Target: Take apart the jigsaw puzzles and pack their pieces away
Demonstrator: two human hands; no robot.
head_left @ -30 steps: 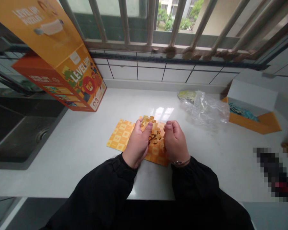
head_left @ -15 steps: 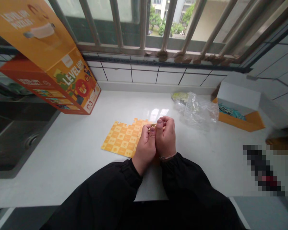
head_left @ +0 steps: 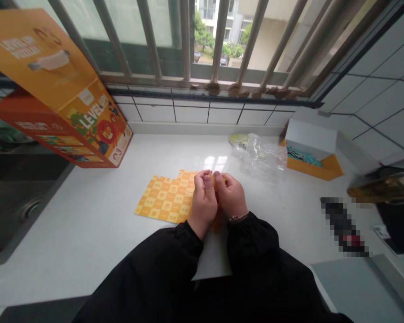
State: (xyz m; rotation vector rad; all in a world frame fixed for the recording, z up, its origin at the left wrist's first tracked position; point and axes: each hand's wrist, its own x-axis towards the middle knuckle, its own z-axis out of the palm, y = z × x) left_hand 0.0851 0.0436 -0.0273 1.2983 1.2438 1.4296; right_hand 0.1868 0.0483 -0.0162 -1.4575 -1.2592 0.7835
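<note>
A partly joined orange-and-yellow checkered puzzle [head_left: 164, 199] lies face down on the white counter [head_left: 94, 233]. My left hand [head_left: 202, 204] and my right hand [head_left: 231, 197] are pressed together just above its right end, fingers curled. Between the fingertips a small yellow puzzle piece [head_left: 218, 178] peeks out; both hands pinch it. Any loose pieces under the hands are hidden.
A big orange puzzle box [head_left: 63, 103] leans at the back left beside a dark sink [head_left: 10, 197]. A crumpled clear plastic bag [head_left: 261, 154] and an open orange box [head_left: 311, 157] with blue pieces sit at the back right. A barred window runs behind.
My hands came together from either side of a heap of loose pieces and closed on a piece. The view has shifted, so everything sits further left.
</note>
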